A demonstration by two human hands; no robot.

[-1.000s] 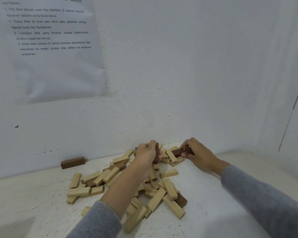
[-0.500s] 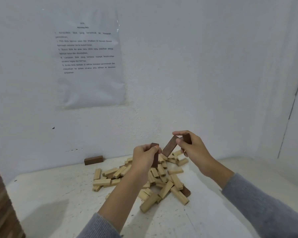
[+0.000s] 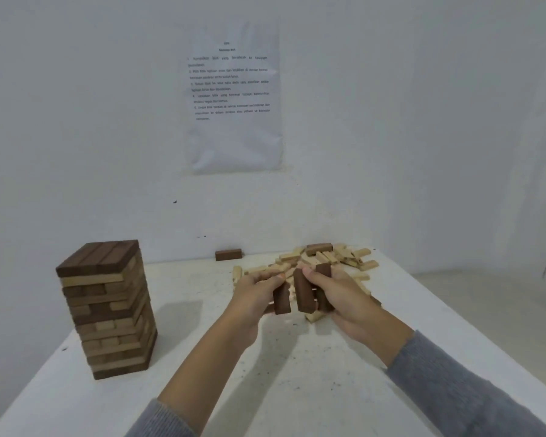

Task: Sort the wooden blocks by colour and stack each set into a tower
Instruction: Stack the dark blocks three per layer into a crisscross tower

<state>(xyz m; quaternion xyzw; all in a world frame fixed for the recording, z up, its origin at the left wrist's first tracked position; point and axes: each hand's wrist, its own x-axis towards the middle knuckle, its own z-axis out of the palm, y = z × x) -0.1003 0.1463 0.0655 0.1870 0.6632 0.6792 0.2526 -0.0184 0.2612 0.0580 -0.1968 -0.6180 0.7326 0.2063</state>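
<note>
On my feed both forearms reach forward out of grey sleeves (image 3: 454, 389) and meet near the middle. The left hand (image 3: 254, 293) is curled, its thumb and fingers pinching one dark block (image 3: 281, 300) held upright. The right hand (image 3: 344, 299), just beside it (whether the two hands touch, I can't tell), curls round two dark blocks (image 3: 304, 291), also upright.

One view only, worn on the person's head, wide-angle, looking forward and a little down across the white table (image 3: 297, 389) to the wall (image 3: 423, 121) behind. Forearms reach in from the bottom edge; the left hand (image 3: 252, 294) and right hand (image 3: 344, 298) sit close, just below centre, gripping brown blocks (image 3: 303, 291). The tower (image 3: 108, 310) stands near on the left, the loose pile (image 3: 334, 260) lies beyond the hands, a printed sheet (image 3: 234, 99) hangs straight ahead, up high
</note>
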